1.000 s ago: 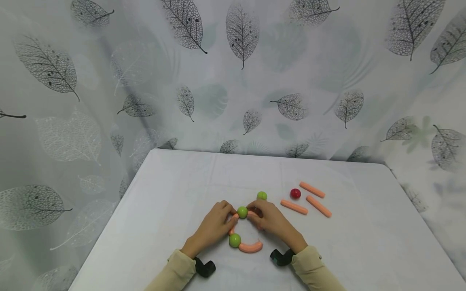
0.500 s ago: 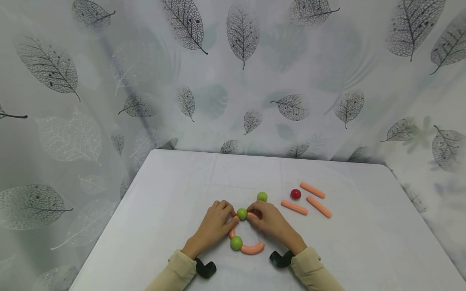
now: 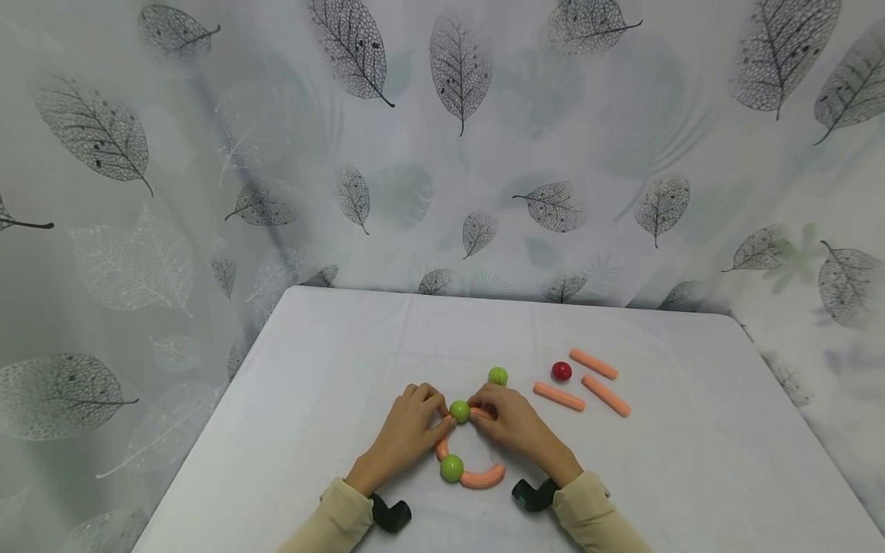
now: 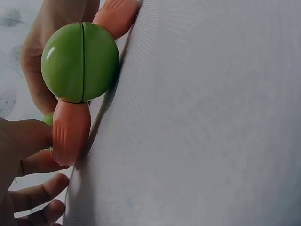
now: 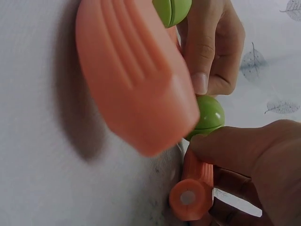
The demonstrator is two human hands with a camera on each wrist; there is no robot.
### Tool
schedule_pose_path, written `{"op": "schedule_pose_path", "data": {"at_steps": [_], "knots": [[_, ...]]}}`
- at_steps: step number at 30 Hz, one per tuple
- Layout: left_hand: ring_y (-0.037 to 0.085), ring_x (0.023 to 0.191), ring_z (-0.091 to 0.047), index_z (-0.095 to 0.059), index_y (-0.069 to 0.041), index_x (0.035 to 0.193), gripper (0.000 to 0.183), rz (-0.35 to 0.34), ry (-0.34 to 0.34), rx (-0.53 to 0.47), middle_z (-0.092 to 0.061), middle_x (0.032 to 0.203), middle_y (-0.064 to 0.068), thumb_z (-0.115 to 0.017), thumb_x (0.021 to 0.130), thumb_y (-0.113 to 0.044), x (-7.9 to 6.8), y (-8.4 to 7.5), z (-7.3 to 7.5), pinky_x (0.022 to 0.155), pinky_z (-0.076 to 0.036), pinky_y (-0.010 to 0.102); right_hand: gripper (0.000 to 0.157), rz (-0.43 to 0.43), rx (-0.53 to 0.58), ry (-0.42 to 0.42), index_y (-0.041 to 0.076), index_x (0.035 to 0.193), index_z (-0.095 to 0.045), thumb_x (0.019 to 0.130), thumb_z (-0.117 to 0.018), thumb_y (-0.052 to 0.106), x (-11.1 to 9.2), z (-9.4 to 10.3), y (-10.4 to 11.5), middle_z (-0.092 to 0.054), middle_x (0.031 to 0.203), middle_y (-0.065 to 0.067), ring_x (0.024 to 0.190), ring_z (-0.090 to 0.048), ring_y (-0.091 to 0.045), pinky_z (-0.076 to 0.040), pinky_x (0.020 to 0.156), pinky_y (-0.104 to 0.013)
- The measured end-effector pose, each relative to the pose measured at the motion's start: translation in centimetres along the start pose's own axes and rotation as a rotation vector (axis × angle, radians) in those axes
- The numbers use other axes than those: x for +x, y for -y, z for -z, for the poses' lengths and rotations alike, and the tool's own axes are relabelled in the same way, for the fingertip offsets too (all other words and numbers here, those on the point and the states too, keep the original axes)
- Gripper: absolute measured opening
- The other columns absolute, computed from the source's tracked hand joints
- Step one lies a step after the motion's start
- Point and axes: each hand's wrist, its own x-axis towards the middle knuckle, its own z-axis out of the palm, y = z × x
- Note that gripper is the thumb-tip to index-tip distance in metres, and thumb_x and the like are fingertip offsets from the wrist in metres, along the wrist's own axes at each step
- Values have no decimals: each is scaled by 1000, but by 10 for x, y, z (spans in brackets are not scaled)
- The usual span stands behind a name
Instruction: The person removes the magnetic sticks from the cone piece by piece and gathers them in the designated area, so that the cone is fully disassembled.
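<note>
Curved orange plastic pieces and green balls form a part ring on the white table. The left hand (image 3: 409,424) pinches the left curved piece (image 4: 70,136) close to the upper green ball (image 3: 459,412). Opposite it, the right hand (image 3: 513,418) grips another curved piece (image 5: 190,200) between thumb and fingers, against the same ball; its free end shows a round hole in the right wrist view. The lower green ball (image 3: 452,468) joins the left piece to a lower curved piece (image 3: 484,478), whose right end is free. Fingers hide parts of both gripped pieces.
Behind the right hand lies a loose green ball (image 3: 498,375). Farther right are a red ball (image 3: 561,372) and straight orange sticks (image 3: 558,396) on the white table (image 3: 346,338). A leaf-print curtain (image 3: 442,153) hangs behind the table.
The lower green ball and lower curved piece have shifted slightly right and toward the person. The upper ball has come slightly nearer too. Both hands keep their grips, nearly still.
</note>
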Motion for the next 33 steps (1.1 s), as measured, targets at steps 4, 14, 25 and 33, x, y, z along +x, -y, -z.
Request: {"op": "schedule_pose_path", "data": {"at_steps": [4,14,25,33], "knots": [[17,97,-54,-67,-22,90,14,5,13,0,-64,106,-2,-76,95,-32,-1,0,-1,81,-45,35,13,17,-8,3,11,106,-78,93,-77,10,0,-2,-3,-66,94,4,77,-51,-8,-42,65,-20],[16,97,-53,-67,-23,92,15,4,29,-8,-63,107,-4,-75,95,-35,-1,3,-3,81,-45,34,15,4,-12,-8,13,109,-79,95,-76,11,-2,-1,-6,-66,94,7,78,-51,-5,-44,67,-19],[16,99,-53,-67,-24,91,15,12,35,-21,-64,108,-4,-76,95,-35,-1,3,-2,82,-45,34,18,-85,16,-128,11,113,-77,95,-76,12,-3,29,-16,-70,99,2,87,-59,-11,-52,73,-22],[15,99,-53,-67,-24,91,14,10,20,-31,-64,108,-4,-76,95,-34,0,6,-4,82,-44,33,18,-77,43,-164,9,112,-73,94,-77,13,-1,34,-18,-72,98,-1,88,-62,-13,-54,74,-25]]}}
